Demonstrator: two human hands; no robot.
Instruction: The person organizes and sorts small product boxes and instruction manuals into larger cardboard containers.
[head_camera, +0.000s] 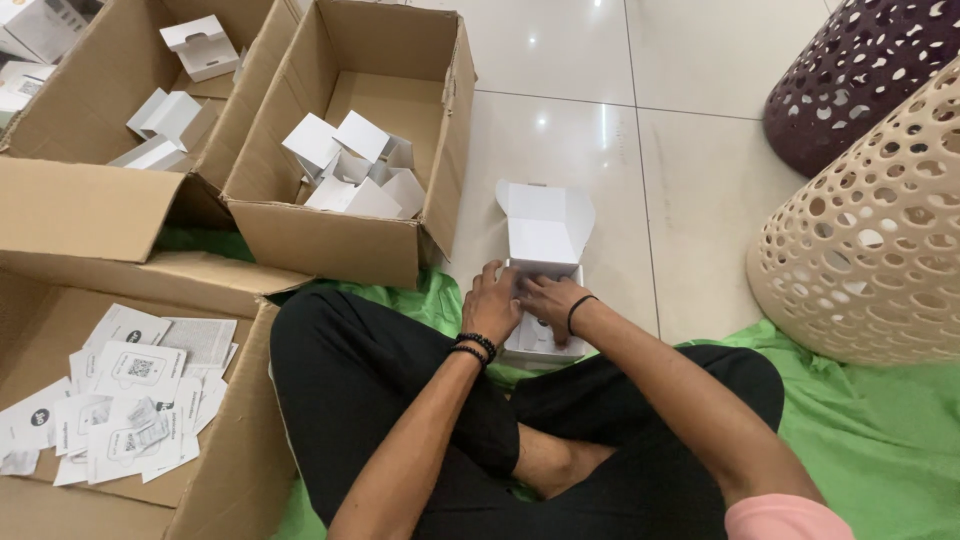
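Head view shows my left hand (492, 303) and right hand (548, 298) both pressed into the small white box (541, 262) on the floor, fingers bent on its insert, lid up. I judge the packing step; next needs closing the lid gently.

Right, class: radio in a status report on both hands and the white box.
Left hand and right hand both inside the white box, lid up. Box on the floor. Nothing in the way.
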